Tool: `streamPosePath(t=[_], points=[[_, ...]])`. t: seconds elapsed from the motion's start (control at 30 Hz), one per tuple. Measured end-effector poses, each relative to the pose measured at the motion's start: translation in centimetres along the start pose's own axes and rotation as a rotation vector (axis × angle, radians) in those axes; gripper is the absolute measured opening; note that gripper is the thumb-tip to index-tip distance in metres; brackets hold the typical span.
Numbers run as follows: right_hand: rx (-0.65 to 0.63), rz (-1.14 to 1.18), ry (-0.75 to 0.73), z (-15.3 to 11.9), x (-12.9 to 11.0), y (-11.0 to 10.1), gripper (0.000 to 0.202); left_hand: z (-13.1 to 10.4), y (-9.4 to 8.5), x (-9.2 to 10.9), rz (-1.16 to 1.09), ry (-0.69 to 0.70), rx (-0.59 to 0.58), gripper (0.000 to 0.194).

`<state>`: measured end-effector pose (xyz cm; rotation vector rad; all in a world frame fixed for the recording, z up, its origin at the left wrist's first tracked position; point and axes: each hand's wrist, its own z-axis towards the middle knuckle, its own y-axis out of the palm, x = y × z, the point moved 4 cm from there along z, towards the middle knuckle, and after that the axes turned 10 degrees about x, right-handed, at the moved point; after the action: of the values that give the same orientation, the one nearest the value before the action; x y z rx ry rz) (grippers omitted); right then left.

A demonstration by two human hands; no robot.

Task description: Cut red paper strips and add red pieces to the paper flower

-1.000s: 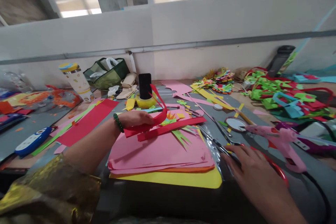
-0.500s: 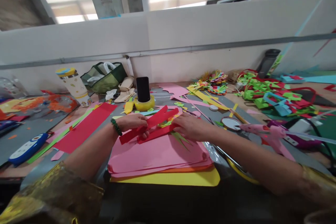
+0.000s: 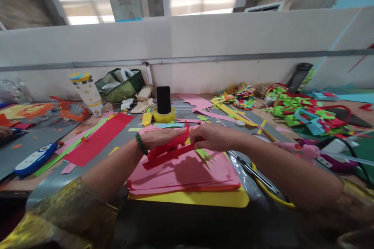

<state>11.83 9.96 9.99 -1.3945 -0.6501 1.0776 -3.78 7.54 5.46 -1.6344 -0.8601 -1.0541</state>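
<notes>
Above a stack of pink paper [image 3: 187, 179], both hands are on folded red paper strips [image 3: 168, 155]. My left hand [image 3: 162, 138], with a green bead bracelet at the wrist, stretches its fingers over the red paper; a thin red end sticks up beside the fingertips, and the thumb is hidden. Curled fingers of my right hand [image 3: 207, 137] pinch the right end of the lower red strip. Just below that hand, a pointed green paper piece [image 3: 204, 155] lies on the stack. Yellow sheet [image 3: 193, 199] shows beneath the pink layers.
A phone [image 3: 163, 100] leans upright at a yellow tape roll [image 3: 164, 116]. Left are a wide red strip [image 3: 101, 140] and a blue-and-white power strip [image 3: 36, 159]. Right are a pink glue gun [image 3: 300, 148] and a green-red paper pile [image 3: 306, 111]. Someone else's hand [image 3: 4, 131] shows at left.
My left hand has gone from gripping with bent fingers to lying stretched over the red strips. My right hand has curled tighter at their right end. The view has shifted slightly.
</notes>
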Motion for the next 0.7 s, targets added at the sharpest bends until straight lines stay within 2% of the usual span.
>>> streamPosePath(t=[0.17, 0.27, 0.33, 0.43, 0.5, 0.53, 0.57, 0.6, 0.63, 0.7], points=[[0.075, -0.025, 0.014, 0.8, 0.2, 0.4, 0.003, -1.6, 2.4, -0.7, -0.149, -0.065, -0.12, 0.019], [0.232, -0.056, 0.009, 0.5, -0.4, 0.0, 0.019, -2.2, 1.9, -1.6, -0.223, -0.08, -0.092, 0.013], [0.408, -0.088, -0.024, -0.2, -1.3, -0.8, 0.024, -2.5, -0.2, -1.8, -0.261, -0.084, -0.029, 0.013], [0.614, -0.118, -0.087, -2.2, -2.7, -2.0, 0.022, -3.4, -5.7, -0.3, -0.329, -0.018, 0.169, 0.008], [0.674, -0.138, -0.095, -3.8, -3.2, -2.4, 0.02, -4.7, -10.0, 1.7, -0.377, 0.094, 0.323, 0.01], [0.705, -0.154, -0.099, -4.6, -3.4, -2.4, 0.02, -5.6, -11.9, 2.8, -0.396, 0.182, 0.403, 0.013], [0.73, -0.176, -0.106, -5.4, -3.5, -2.3, 0.021, -6.6, -13.9, 3.7, -0.387, 0.311, 0.532, 0.015], [0.755, -0.202, -0.115, -6.2, -3.5, -2.2, 0.022, -7.5, -15.2, 4.0, -0.36, 0.349, 0.593, 0.016], [0.779, -0.225, -0.116, -6.9, -3.4, -1.9, 0.022, -8.0, -16.1, 3.7, -0.355, 0.346, 0.629, 0.017], [0.806, -0.251, -0.097, -8.3, -2.9, -1.2, 0.02, -8.4, -17.0, 1.5, -0.337, 0.254, 0.647, 0.012]])
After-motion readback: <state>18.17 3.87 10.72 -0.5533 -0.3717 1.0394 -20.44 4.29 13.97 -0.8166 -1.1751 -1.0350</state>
